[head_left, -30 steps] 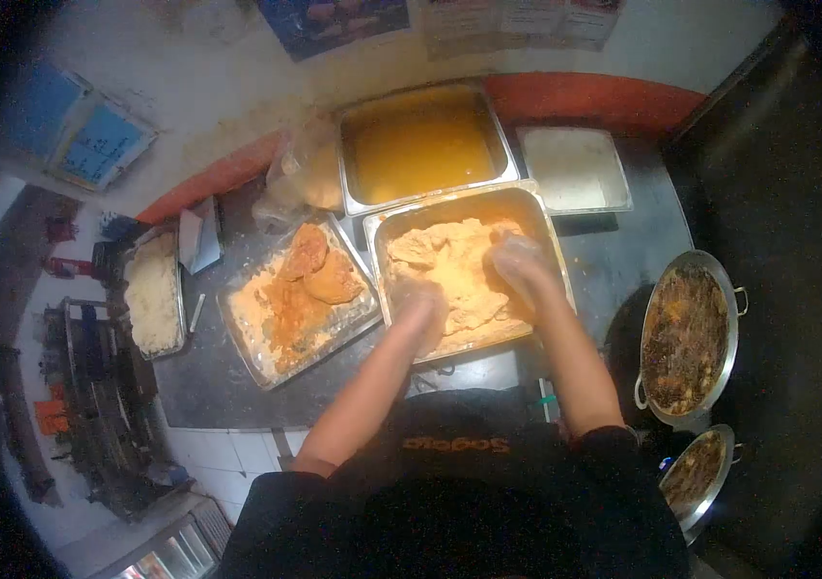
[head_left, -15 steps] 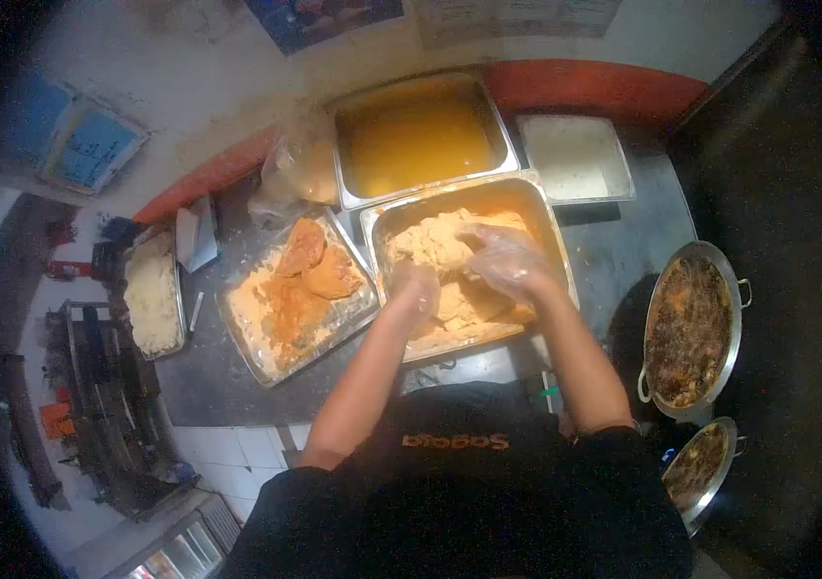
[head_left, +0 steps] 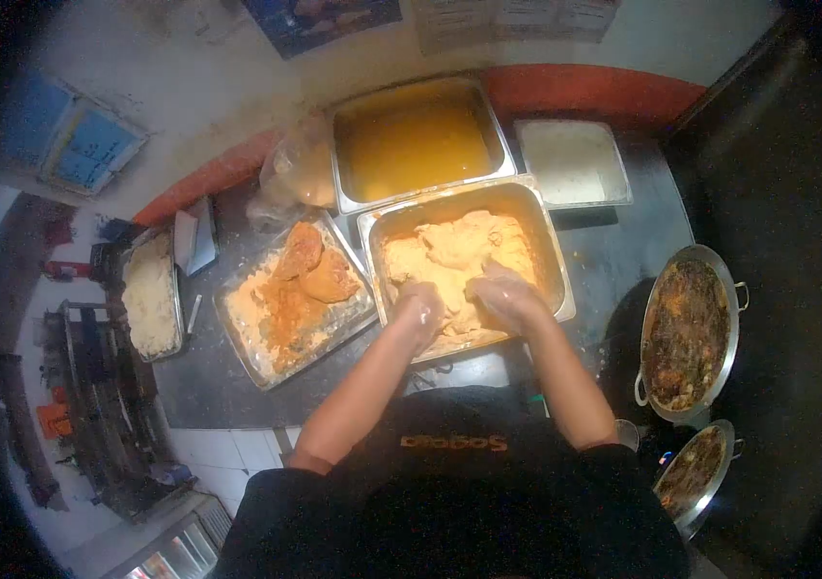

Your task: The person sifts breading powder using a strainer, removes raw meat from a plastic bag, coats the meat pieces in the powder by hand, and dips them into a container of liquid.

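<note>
A deep metal pan holds a pale orange floury coating with coated pieces in it. Both hands are in thin clear gloves at the near part of the pan. My left hand is at the left, its fingers curved down against the coating and partly hidden. Just right of the middle is my right hand, fingers apart and touching the coating. To the left lies a shallow tray with flour, orange powder and reddish coated pieces.
Behind the pan stands a pan of yellow-orange liquid. A whitish container is at the back right, a tray of white flour at the far left. Two round pans of dark food are on the right. A plastic bag leans near the wall.
My right hand has come down toward the near side of the pan. The coated pieces have shifted and lie toward the back of it. My left hand has moved slightly.
</note>
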